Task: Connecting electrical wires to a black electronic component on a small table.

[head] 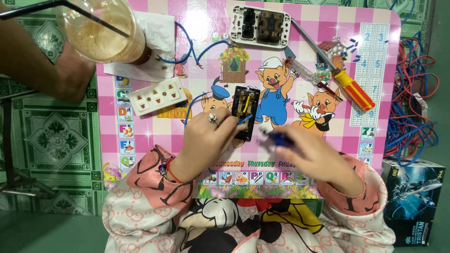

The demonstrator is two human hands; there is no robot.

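**First:** Head view only: a small black rectangular switch module with brass-yellow parts is seen lying on the pink checked cartoon-printed table, just past the fingertips of both hands. How is it held?

**Second:** The left hand, with a ring on one finger, is closed about the module's near-left edge, and a thin blue wire is pinched there; the wire arcs away to the left across the table. The right hand is blurred, curled round a small blue object that cannot be made out clearly, so how tightly it is held cannot be told.

**First:** How is the module judged to handle?

**Second:** It is judged light and stiff, a hard plastic body likely to slide on the smooth table unless pressed down. The exposed metal parts are judged delicate, so hold is best taken at the long plastic sides, as is done by the left hand. The wire is judged springy and apt to pull the module round.

**First:** And its direction?

**Second:** Its long axis is laid almost straight away from the person, tilted slightly, with the near end between the two hands and the open face turned upward.

**First:** What else is seen?

**Second:** A white multi-hole socket strip is laid to the left, a white wall plate with dark inserts at the far edge, and a red-and-yellow-handled screwdriver to the right.
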